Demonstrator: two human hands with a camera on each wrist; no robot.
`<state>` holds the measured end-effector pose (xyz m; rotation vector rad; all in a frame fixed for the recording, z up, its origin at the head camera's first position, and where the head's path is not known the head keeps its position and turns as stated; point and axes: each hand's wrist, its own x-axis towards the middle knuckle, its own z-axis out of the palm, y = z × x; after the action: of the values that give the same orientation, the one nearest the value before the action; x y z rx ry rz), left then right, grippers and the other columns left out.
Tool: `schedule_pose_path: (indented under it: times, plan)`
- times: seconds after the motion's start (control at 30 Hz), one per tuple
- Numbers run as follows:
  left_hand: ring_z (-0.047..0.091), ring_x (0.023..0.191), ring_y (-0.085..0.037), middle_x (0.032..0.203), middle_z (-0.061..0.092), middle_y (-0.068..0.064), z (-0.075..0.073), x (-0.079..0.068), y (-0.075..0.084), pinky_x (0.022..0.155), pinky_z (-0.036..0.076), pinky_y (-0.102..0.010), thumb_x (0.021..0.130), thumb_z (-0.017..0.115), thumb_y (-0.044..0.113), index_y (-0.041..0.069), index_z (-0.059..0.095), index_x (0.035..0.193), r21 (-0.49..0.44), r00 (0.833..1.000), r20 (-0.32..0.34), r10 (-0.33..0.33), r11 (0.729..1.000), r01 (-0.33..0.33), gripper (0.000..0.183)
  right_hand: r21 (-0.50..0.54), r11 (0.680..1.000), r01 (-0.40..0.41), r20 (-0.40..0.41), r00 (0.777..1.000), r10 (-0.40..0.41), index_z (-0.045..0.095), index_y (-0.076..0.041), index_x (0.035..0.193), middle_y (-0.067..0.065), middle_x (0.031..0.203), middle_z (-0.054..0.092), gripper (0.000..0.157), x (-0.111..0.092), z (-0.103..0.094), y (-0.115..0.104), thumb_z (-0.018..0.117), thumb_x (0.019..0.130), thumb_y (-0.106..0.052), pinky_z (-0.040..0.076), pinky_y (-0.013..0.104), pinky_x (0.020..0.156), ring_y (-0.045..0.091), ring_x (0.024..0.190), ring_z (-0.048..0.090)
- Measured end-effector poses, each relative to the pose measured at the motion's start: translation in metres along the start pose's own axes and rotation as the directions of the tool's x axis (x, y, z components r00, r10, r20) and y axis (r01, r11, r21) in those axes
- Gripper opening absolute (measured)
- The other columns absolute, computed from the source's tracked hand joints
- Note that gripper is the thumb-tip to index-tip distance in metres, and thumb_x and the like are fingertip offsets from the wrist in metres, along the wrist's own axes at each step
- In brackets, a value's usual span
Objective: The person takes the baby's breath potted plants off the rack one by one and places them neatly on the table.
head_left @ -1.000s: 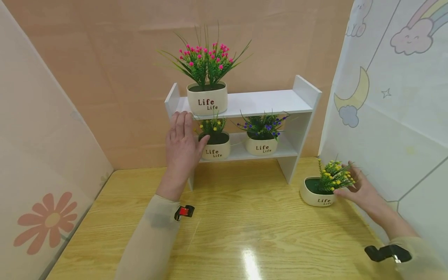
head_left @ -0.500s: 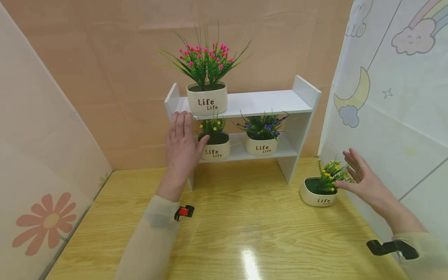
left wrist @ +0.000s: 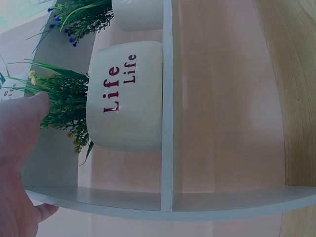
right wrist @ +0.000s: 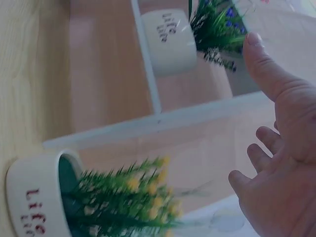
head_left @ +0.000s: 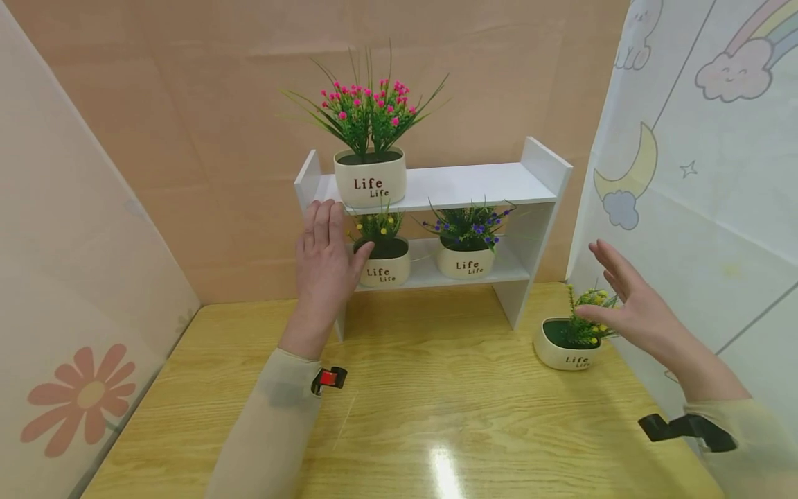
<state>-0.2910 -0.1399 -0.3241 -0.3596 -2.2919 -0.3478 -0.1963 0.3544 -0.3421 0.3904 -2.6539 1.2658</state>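
Observation:
My left hand (head_left: 325,260) rests against the front left side of a white two-tier shelf (head_left: 474,184), fingers straight and thumb spread inward. In the left wrist view the thumb lies before the yellow-flowered plant, and one fingertip shows outside the side panel. A cream "Life" flowerpot with yellow flowers (head_left: 384,269) stands on the lower tier beside this hand. My right hand (head_left: 648,315) hovers right of the shelf, fingers extended, holding nothing. Below and left of it, another yellow-flowered pot (head_left: 566,352) stands on the table, its flowers partly hidden by the thumb.
A pink-flowered pot (head_left: 370,181) stands at the left of the upper tier. On the lower tier's right is a pot with purple flowers (head_left: 465,263). The wooden table (head_left: 399,388) meets a patterned white wall (head_left: 698,229) on the right.
My right hand has come away from the yellow-flowered pot on the table, rising and then shifting slightly left with fingers extended. That pot and my left hand have stayed in place.

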Motion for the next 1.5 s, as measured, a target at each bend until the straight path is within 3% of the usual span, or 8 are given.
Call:
schedule_pose_path:
  times: [0.1, 0.4, 0.53, 0.67, 0.77, 0.83, 1.2, 1.5]
  plan:
    - [0.018, 0.164, -0.036, 0.168, 0.027, -0.016, -0.002, 0.0, -0.001, 0.117, 0.04, -0.06, 0.107, 0.072, 0.047, 0.005, 0.024, 0.163, 0.007, 1.0, -0.003, 0.001, 1.0, -0.001, 0.086, -0.002, 1.0, 0.022, -0.01, 1.0, -0.022, 0.006, -0.046, 0.176, -0.01, 0.184, 0.01, 0.119, 0.006, 0.005, -0.021, 0.087, 0.097, -0.009, 0.022, -0.001, 0.106, 0.048, 0.166, 0.013]
    - [0.018, 0.164, -0.036, 0.168, 0.027, -0.016, -0.007, -0.002, -0.003, 0.119, 0.039, -0.061, 0.106, 0.074, 0.046, 0.005, 0.024, 0.163, 0.001, 1.0, 0.0, -0.003, 1.0, 0.003, 0.086, -0.042, 0.987, 0.154, -0.03, 0.987, -0.156, 0.016, -0.038, 0.177, -0.003, 0.183, 0.02, 0.122, 0.017, 0.015, -0.067, 0.091, 0.089, 0.0, 0.027, 0.001, 0.109, 0.046, 0.164, 0.022]
    - [0.017, 0.164, -0.036, 0.169, 0.027, -0.017, -0.01, -0.003, -0.004, 0.121, 0.037, -0.061, 0.107, 0.074, 0.045, 0.004, 0.024, 0.163, -0.004, 1.0, 0.0, -0.007, 1.0, 0.007, 0.086, -0.04, 0.986, 0.162, -0.024, 0.986, -0.163, 0.017, -0.036, 0.178, -0.007, 0.182, 0.021, 0.119, 0.023, 0.02, -0.09, 0.091, 0.09, -0.003, 0.025, 0.029, 0.13, 0.041, 0.165, 0.023]
    - [0.017, 0.164, -0.036, 0.169, 0.026, -0.016, -0.014, -0.003, -0.005, 0.121, 0.037, -0.061, 0.106, 0.074, 0.045, 0.004, 0.024, 0.163, 0.006, 1.0, 0.005, -0.011, 1.0, 0.011, 0.086, -0.038, 0.981, 0.189, -0.009, 0.982, -0.19, 0.018, -0.033, 0.178, -0.008, 0.182, 0.02, 0.114, 0.033, 0.026, -0.109, 0.089, 0.094, -0.006, 0.023, 0.053, 0.132, 0.042, 0.165, 0.023]
    - [0.016, 0.164, -0.036, 0.169, 0.025, -0.015, -0.016, -0.003, -0.005, 0.12, 0.038, -0.061, 0.107, 0.073, 0.046, 0.005, 0.023, 0.163, 0.016, 1.0, 0.024, -0.016, 1.0, 0.016, 0.086, -0.049, 0.977, 0.206, -0.003, 0.979, -0.206, 0.018, -0.034, 0.178, -0.007, 0.183, 0.019, 0.11, 0.039, 0.029, -0.122, 0.088, 0.096, -0.01, 0.022, 0.055, 0.132, 0.044, 0.165, 0.023]
    - [0.015, 0.164, -0.035, 0.169, 0.024, -0.015, -0.016, -0.003, -0.005, 0.12, 0.038, -0.061, 0.107, 0.072, 0.047, 0.005, 0.022, 0.163, 0.022, 0.999, 0.037, -0.021, 1.0, 0.021, 0.086, -0.06, 0.976, 0.211, 0.004, 0.977, -0.212, 0.018, -0.036, 0.178, -0.007, 0.183, 0.019, 0.108, 0.044, 0.031, -0.13, 0.087, 0.098, -0.015, 0.02, 0.065, 0.13, 0.042, 0.166, 0.022]
    - [0.017, 0.164, -0.035, 0.169, 0.025, -0.015, -0.009, 0.0, 0.001, 0.121, 0.037, -0.061, 0.108, 0.071, 0.049, 0.005, 0.023, 0.164, 0.019, 0.999, 0.032, -0.017, 1.0, 0.017, 0.086, -0.073, 0.954, 0.291, 0.023, 0.957, -0.29, 0.022, -0.023, 0.178, 0.009, 0.181, 0.025, 0.104, 0.085, 0.046, -0.17, 0.088, 0.098, -0.019, 0.022, 0.061, 0.131, 0.034, 0.166, 0.024]
    - [0.018, 0.163, -0.036, 0.168, 0.027, -0.016, -0.003, 0.0, 0.006, 0.121, 0.038, -0.06, 0.107, 0.073, 0.046, 0.004, 0.024, 0.164, 0.014, 0.999, 0.04, -0.022, 1.0, 0.022, 0.086, -0.056, 0.962, 0.269, 0.056, 0.962, -0.266, 0.02, -0.021, 0.178, 0.008, 0.18, 0.026, 0.102, 0.117, 0.061, -0.191, 0.084, 0.101, -0.037, 0.026, 0.059, 0.13, 0.038, 0.164, 0.028]
